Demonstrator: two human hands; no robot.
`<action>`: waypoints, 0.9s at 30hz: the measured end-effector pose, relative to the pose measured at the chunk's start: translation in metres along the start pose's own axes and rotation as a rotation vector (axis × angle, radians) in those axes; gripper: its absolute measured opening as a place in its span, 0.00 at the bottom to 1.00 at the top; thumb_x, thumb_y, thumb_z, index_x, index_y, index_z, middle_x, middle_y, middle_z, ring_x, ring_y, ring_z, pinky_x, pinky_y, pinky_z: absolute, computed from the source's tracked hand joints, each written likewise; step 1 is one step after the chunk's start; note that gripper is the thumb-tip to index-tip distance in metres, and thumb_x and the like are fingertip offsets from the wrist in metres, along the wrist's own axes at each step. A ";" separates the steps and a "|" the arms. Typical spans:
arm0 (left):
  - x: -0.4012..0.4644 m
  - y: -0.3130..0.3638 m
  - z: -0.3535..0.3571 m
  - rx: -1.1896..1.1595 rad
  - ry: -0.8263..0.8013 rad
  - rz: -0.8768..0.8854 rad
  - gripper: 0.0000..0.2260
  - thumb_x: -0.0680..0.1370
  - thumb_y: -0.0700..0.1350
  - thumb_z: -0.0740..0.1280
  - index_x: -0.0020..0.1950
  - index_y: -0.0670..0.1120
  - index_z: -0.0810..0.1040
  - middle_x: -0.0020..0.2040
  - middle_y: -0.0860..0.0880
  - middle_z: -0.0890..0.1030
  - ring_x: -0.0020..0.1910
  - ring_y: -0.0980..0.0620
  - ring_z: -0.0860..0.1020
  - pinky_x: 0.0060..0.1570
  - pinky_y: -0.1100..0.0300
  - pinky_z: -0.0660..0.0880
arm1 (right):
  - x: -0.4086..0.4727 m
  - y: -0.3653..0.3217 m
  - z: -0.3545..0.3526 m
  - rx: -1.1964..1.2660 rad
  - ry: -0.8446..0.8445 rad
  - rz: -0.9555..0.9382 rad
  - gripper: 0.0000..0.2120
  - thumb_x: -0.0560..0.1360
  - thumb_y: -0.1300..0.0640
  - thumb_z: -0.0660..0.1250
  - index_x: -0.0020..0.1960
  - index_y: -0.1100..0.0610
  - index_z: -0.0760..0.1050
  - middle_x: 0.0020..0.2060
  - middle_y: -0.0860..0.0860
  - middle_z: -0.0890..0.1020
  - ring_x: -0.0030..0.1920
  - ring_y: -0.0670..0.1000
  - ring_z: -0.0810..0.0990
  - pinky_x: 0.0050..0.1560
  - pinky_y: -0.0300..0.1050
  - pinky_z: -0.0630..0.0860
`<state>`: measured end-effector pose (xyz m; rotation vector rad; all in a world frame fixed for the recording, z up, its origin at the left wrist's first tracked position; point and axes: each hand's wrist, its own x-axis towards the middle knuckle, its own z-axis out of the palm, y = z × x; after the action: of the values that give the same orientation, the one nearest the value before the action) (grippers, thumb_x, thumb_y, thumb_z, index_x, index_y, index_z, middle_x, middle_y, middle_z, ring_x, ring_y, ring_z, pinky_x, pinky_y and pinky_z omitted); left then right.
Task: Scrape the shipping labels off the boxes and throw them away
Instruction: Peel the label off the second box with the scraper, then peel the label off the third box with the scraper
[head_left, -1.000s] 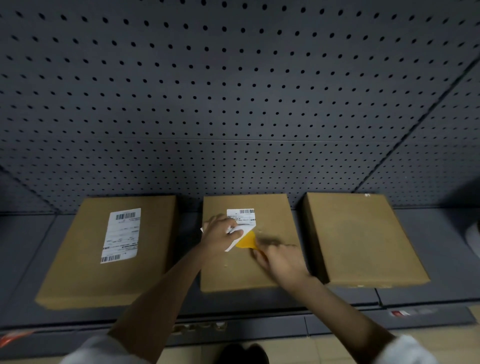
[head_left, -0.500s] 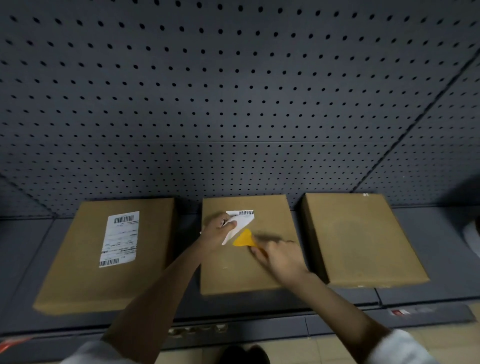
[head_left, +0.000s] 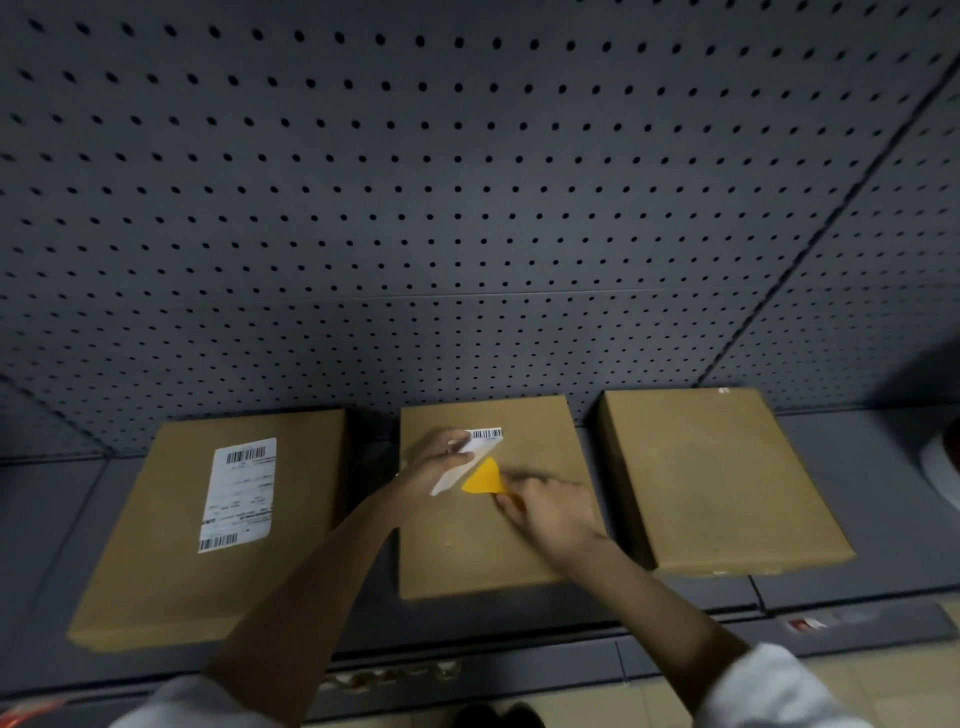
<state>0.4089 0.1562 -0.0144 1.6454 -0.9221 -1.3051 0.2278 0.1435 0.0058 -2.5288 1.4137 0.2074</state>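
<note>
More of label (head_left: 470, 457) is peeled off mid box (head_left: 483, 545) vs 1 s ago, pinched by left hand (head_left: 436, 460); yellow scraper (head_left: 484, 477) gripped by right hand (head_left: 550, 512). Barcodes seen, txt unreadable.

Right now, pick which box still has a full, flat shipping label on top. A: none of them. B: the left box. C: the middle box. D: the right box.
B: the left box carries an intact white label, while the middle box's label is partly peeled up by the left hand, and the right box shows none.
</note>
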 end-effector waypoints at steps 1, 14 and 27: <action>-0.001 0.002 -0.004 -0.100 0.000 -0.035 0.11 0.78 0.37 0.59 0.61 0.39 0.72 0.58 0.46 0.74 0.61 0.45 0.71 0.44 0.71 0.71 | 0.000 -0.001 -0.001 0.004 0.000 0.001 0.19 0.79 0.42 0.53 0.62 0.49 0.74 0.54 0.54 0.83 0.54 0.58 0.81 0.50 0.48 0.75; -0.003 0.010 0.007 0.181 0.107 0.049 0.24 0.70 0.50 0.53 0.62 0.41 0.72 0.57 0.48 0.69 0.58 0.50 0.68 0.52 0.64 0.62 | -0.004 0.001 -0.009 0.090 -0.041 0.022 0.18 0.79 0.43 0.55 0.52 0.53 0.78 0.50 0.55 0.83 0.50 0.58 0.81 0.47 0.47 0.75; -0.034 0.023 -0.061 -0.445 0.215 0.154 0.16 0.80 0.38 0.54 0.42 0.44 0.80 0.45 0.49 0.84 0.51 0.54 0.80 0.51 0.62 0.77 | -0.030 0.028 -0.007 -0.027 -0.078 0.032 0.20 0.77 0.38 0.53 0.55 0.48 0.78 0.50 0.51 0.84 0.51 0.53 0.82 0.47 0.44 0.75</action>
<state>0.4609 0.1879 0.0274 1.3081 -0.5661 -1.1068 0.1885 0.1517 0.0157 -2.4919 1.4317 0.3302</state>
